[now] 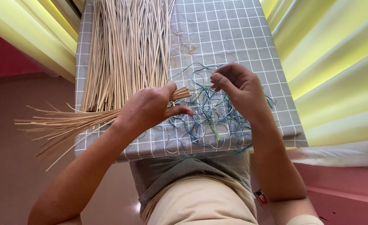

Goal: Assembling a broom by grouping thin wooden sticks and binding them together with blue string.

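Left hand (150,109) grips a bundle of thin pale straw sticks (67,125).
Right hand (238,87), at three o'clock, pinches thin blue-green thread tangle (209,116) on grey checked tablecloth (234,37).

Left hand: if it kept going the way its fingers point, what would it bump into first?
The left hand, gripping a bundle of sticks, points right, so it would probably meet the tangle of blue and green threads first, then the right hand. Depth is hard to judge.

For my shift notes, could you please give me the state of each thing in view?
Left hand: shut around a bundle of sticks.
Bundle of sticks: gripped, ends fanning out past the table edge.
Right hand: fingertips pinched over the threads.
Blue and green threads: loose, tangled.
Pile of sticks: lying on the checked cloth.
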